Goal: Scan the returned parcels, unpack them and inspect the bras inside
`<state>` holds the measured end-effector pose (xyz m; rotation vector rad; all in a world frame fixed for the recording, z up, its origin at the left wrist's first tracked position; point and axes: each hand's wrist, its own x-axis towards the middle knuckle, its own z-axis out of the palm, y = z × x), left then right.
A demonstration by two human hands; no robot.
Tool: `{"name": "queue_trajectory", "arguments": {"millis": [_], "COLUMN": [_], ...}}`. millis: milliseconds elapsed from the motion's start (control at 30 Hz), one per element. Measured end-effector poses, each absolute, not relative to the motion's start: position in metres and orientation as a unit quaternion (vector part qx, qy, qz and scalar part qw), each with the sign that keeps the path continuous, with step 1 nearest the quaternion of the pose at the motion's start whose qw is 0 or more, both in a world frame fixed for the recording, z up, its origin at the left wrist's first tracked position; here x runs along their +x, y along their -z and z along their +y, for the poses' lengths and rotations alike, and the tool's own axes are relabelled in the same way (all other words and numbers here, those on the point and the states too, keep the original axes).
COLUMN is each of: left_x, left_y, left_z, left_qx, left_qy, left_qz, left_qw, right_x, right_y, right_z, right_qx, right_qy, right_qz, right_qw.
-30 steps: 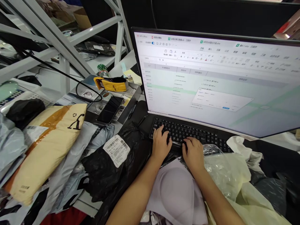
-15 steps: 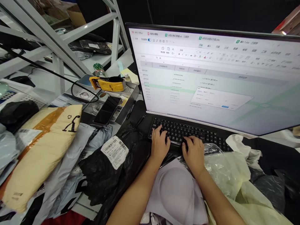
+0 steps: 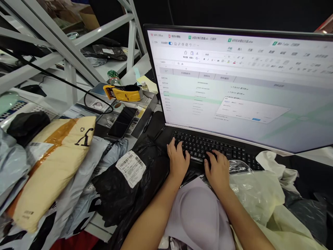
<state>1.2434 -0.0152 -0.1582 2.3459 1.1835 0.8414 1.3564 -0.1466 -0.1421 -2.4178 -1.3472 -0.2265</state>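
Both hands rest on a black keyboard (image 3: 200, 142) below a large monitor (image 3: 234, 83). My left hand (image 3: 178, 158) lies on the keyboard's left end with its fingers spread. On the lower middle keys, my right hand (image 3: 218, 168) has its fingers apart and holds nothing. The screen shows a spreadsheet with a small dialog box (image 3: 252, 110) open over it. Between my forearms lies a lilac bra (image 3: 199, 211) with a moulded cup. A black plastic parcel (image 3: 114, 194) with a white printed label (image 3: 130, 168) sits beside my left forearm.
A cream padded mailer (image 3: 56, 166) and grey plastic bags are piled at left. Behind them a sectioned box holds a yellow tape dispenser (image 3: 125, 93) and a dark phone (image 3: 122, 122). Clear plastic bags (image 3: 256, 191) lie at right. A grey metal frame (image 3: 104, 29) rises at back left.
The whole view has shifted slightly, so things appear a little further right. My right hand's fingers have spread and lifted somewhat on the keys. My left hand stays at the keyboard's left end.
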Motion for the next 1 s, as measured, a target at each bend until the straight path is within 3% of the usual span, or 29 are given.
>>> {"name": "queue_trajectory", "arguments": {"millis": [533,1000], "left_x": [1.2454,1.2391], "left_y": [0.1538,0.1544], "left_z": [-0.0150,-0.0149], "left_qx": [0.855,0.841], "left_qy": [-0.244,-0.306], "left_qz": [0.428,0.391], "left_qw": [0.162,0.215], "right_x": [1.3554,1.3509], "right_y": [0.1442,0.1425], "right_z": [-0.1481,-0.1459], "right_qx": [-0.856,-0.824], "right_qy": [0.076,0.055], "right_qz": [-0.471,-0.531], "right_qw": [0.199,0.191]}}
